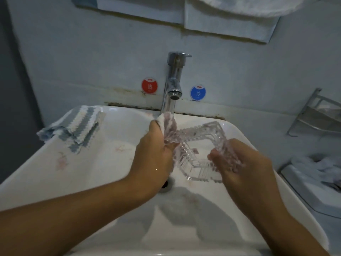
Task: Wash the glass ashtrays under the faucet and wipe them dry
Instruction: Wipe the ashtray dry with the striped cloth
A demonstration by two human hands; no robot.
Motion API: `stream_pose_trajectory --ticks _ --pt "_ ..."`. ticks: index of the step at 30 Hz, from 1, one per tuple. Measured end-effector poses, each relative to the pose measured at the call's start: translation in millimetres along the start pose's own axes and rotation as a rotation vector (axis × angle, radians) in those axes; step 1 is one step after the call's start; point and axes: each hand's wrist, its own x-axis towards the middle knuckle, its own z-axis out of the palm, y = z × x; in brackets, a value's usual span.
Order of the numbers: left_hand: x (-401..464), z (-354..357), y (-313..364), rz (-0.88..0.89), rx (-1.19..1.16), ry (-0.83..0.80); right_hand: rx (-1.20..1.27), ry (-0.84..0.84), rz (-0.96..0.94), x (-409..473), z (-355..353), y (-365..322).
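A square clear glass ashtray (200, 143) with ribbed sides is tilted over the white sink (88, 174), just below the chrome faucet (173, 84). My left hand (156, 150) grips its left corner, with a bit of white cloth (164, 119) bunched at the fingertips under the spout. My right hand (238, 161) grips the right corner, fingers curled around the rim. Whether water is running I cannot tell.
A striped blue-and-white cloth (77, 130) lies on the sink's back left rim. Red (149, 86) and blue (198, 92) round stickers flank the faucet. A metal wall rack (317, 115) and a white surface with crumpled cloth (313, 169) sit at right. The drain (166, 184) is below my left wrist.
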Motion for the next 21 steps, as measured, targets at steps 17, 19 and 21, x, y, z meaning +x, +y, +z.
stream_pose_trajectory --ticks 17,19,21 --pt "-6.1 13.7 3.0 -0.364 -0.472 -0.190 -0.093 0.105 0.149 -0.1 6.8 -4.1" --pt "-3.5 11.4 2.5 -0.407 -0.458 -0.245 -0.075 0.100 0.166 0.5 7.5 -3.5" --pt "-6.5 11.0 2.2 -0.480 -0.391 -0.355 -0.085 0.101 0.142 0.2 7.3 -6.1"
